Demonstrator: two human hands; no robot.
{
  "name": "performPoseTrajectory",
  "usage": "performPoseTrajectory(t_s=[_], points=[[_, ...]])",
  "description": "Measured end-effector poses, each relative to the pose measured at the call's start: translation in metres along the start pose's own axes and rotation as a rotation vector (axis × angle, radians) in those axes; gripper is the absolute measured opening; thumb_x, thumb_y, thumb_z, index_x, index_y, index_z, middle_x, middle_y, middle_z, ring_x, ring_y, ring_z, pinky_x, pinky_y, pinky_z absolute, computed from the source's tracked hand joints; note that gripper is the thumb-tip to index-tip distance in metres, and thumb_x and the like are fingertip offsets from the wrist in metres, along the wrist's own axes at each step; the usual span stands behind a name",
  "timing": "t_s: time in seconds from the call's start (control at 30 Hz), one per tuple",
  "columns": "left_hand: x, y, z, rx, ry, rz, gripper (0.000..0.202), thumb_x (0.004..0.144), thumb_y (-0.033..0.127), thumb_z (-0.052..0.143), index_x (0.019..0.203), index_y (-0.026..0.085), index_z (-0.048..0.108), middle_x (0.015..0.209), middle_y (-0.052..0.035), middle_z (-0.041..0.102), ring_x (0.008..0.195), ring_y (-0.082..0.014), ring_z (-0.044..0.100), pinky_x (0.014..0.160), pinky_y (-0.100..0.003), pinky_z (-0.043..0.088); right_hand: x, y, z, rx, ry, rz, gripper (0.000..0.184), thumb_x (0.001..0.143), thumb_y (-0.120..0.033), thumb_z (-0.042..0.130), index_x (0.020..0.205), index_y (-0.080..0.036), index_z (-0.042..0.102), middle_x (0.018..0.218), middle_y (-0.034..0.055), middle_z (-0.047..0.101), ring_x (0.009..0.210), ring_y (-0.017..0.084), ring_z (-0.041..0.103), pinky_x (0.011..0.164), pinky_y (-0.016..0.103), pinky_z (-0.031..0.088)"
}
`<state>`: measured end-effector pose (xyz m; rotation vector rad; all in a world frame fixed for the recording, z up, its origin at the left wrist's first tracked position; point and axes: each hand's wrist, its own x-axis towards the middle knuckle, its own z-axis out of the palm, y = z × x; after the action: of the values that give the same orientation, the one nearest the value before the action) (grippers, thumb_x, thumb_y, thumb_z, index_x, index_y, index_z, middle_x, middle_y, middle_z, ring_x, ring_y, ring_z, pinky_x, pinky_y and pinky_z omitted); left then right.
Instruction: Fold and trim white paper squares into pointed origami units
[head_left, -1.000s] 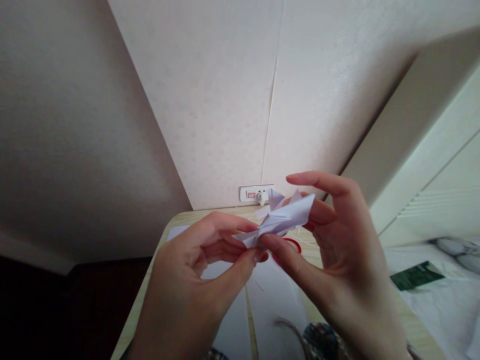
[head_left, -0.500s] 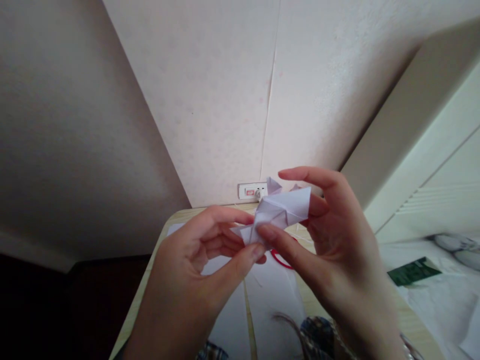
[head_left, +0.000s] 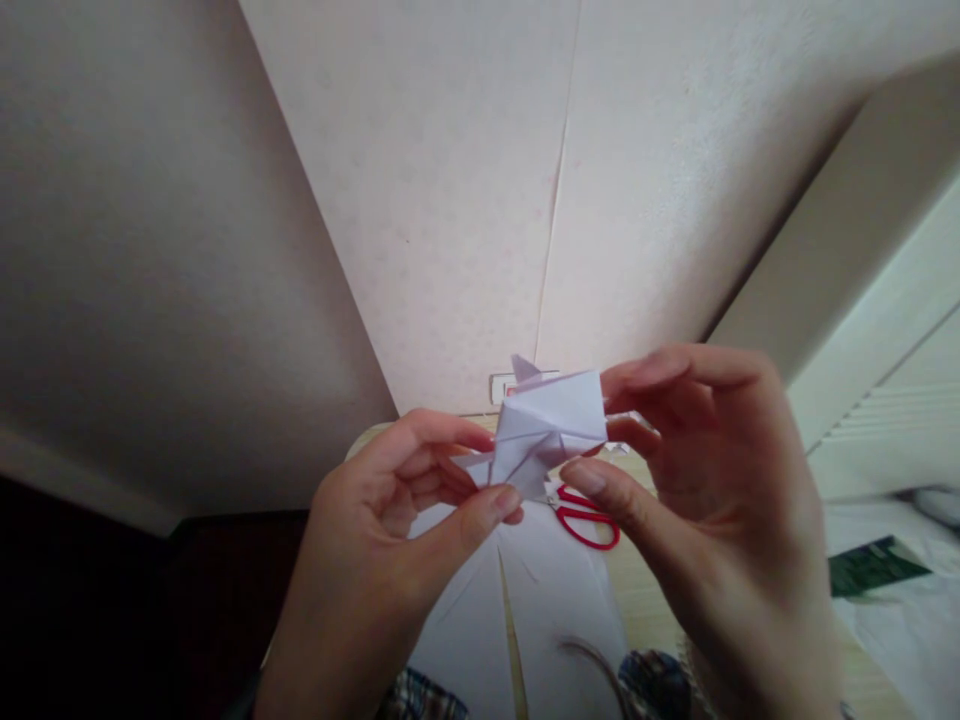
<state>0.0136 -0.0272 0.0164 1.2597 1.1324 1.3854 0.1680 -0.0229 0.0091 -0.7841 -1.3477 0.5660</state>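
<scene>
A small white folded paper piece [head_left: 551, 410], with pointed flaps and several creases, is held up above the table. My left hand [head_left: 397, 530] pinches its lower left corner between thumb and fingers. On the other side, my right hand [head_left: 697, 480] has its thumb lifted away from the paper, and its fingers are spread beside the right edge. Whether those fingertips touch the paper is hard to tell. Beneath the hands, red-handled scissors [head_left: 589, 518] lie partly covered by the paper piece.
White paper sheets [head_left: 562, 590] lie on the light wooden table [head_left: 645, 575]. A wall socket [head_left: 498, 388] sits behind the paper piece, and the patterned wall [head_left: 450, 200] rises at the back. To the right are a white cabinet [head_left: 892, 370] and a green packet [head_left: 877, 567].
My right thumb has come off the folded paper and the right hand has moved right. The paper has turned a little, and more of the scissors shows. The view has shifted slightly.
</scene>
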Motion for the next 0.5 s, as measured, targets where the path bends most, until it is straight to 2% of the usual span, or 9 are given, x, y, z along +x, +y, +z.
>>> performPoseTrajectory(t_s=[0.1,0.2,0.37,0.5], points=[[0.0008,0.0015,0.0001,-0.003,0.021,-0.001,0.021,0.066,0.007,0.078,0.075,0.025,0.073,0.066,0.0089,0.076,0.057,-0.0080,0.069,0.057,-0.013,0.055,-0.0024,-0.0029,-0.0009,-0.104,-0.029,-0.103,0.023,0.084,-0.014,0.075,0.097,-0.030,0.064,0.099,0.0001,0.060,0.099,0.018,0.058,0.076,0.030,0.053],[0.0000,0.0037,-0.0003,0.026,0.042,0.003,0.019,0.065,0.008,0.078,0.074,0.024,0.072,0.062,0.0082,0.074,0.056,-0.0097,0.068,0.055,-0.015,0.054,-0.0019,-0.0026,-0.0037,-0.188,-0.103,-0.125,0.013,0.087,-0.020,0.073,0.094,-0.029,0.066,0.098,0.0011,0.061,0.101,0.020,0.057,0.076,0.032,0.052],[-0.0017,0.0049,0.0020,0.065,0.051,-0.040,0.017,0.065,0.011,0.079,0.074,0.025,0.072,0.063,0.0075,0.074,0.058,-0.0109,0.068,0.064,-0.020,0.057,0.0021,0.0019,-0.0058,-0.177,-0.098,-0.080,0.009,0.091,-0.018,0.069,0.090,-0.026,0.066,0.093,-0.0013,0.063,0.090,0.015,0.061,0.074,0.030,0.051],[-0.0015,0.0040,0.0058,0.048,0.054,-0.032,0.016,0.066,0.012,0.078,0.074,0.025,0.071,0.062,0.0073,0.073,0.057,-0.0110,0.068,0.062,-0.019,0.056,0.0024,0.0014,-0.0046,-0.150,-0.074,-0.082,0.011,0.090,-0.017,0.070,0.093,-0.026,0.065,0.094,-0.0015,0.064,0.088,0.014,0.062,0.072,0.029,0.052]])
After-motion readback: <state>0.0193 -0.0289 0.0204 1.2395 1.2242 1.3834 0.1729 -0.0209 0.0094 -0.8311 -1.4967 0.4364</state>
